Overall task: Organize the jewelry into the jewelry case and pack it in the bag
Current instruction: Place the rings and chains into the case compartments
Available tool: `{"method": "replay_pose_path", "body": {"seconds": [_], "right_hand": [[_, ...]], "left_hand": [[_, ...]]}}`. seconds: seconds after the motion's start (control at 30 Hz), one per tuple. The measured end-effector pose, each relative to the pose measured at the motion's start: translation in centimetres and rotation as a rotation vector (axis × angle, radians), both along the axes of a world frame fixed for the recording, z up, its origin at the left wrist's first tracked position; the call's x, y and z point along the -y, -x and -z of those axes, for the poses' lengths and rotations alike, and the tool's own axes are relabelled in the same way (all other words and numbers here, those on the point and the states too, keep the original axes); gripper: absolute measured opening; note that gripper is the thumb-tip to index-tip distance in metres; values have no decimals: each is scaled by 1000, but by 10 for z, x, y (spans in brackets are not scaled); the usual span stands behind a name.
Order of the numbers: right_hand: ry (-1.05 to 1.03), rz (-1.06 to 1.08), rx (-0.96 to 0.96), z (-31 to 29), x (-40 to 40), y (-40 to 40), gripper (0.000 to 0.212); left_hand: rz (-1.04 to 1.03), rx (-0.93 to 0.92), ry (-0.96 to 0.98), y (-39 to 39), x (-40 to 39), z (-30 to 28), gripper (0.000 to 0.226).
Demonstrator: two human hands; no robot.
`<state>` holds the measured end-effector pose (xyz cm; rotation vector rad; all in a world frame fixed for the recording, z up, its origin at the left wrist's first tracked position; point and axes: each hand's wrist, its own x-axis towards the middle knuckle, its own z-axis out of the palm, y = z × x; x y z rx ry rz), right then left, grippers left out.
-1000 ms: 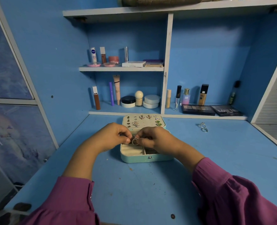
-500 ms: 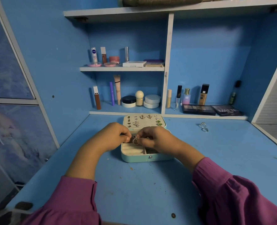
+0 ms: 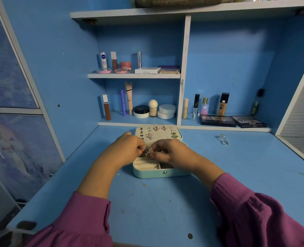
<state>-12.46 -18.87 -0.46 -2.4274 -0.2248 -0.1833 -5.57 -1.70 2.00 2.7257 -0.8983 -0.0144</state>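
Observation:
A mint-green jewelry case (image 3: pixel 147 173) lies open on the blue desk. Its raised lid (image 3: pixel 158 133) holds several pairs of earrings. Both hands hover over the case's cream tray. My right hand (image 3: pixel 172 154) pinches a ring (image 3: pixel 149 154) with a stone between thumb and fingers. My left hand (image 3: pixel 128 148) has its fingers curled, with the fingertips meeting the same ring from the left. Two silver rings (image 3: pixel 223 139) lie loose on the desk to the right of the case.
Cosmetics stand on the shelves behind: tubes, jars (image 3: pixel 167 111), bottles and two eyeshadow palettes (image 3: pixel 217 120). An olive bag (image 3: pixel 179 1) lies on the top shelf. White side panels bound the desk (image 3: pixel 165 211) left and right.
Both hands stay over the case with the ring between them; the fingers have shifted only slightly.

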Motion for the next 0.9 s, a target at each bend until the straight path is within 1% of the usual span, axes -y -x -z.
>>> {"method": "replay_pose_path", "body": {"seconds": [0.07,0.1,0.17,0.23,0.3,0.4,0.5,0.7,0.8,0.9], "right_hand": [[-1,-5,-3,0,0,0,17],[-7,-11,-3,-1,0,1,17],[-65,-26,15,-1,1,2,15],[-139,-28,58,-1,2,3,15],[-150,-29,84,-1,4,2,18],[-69,-54,107,2,5,-1,21],[6,-72,116,2,4,-2,24],[147,-130,161,-3,0,1,26],[267,-142,181,-6,0,2,27],[400,-176,206,-8,-1,3,28]], "left_hand": [[37,-16,16,-3,-2,0,33],[57,-19,25,-4,-3,0,30],[88,-11,62,-5,-5,2,17],[102,-27,138,-5,-8,5,11],[109,-69,242,-3,-14,5,15],[132,-124,341,0,-20,3,24],[154,-167,303,4,-21,3,26],[141,-193,284,4,-20,2,18],[139,-197,288,4,-20,2,17],[142,-196,292,4,-20,2,20]]}}
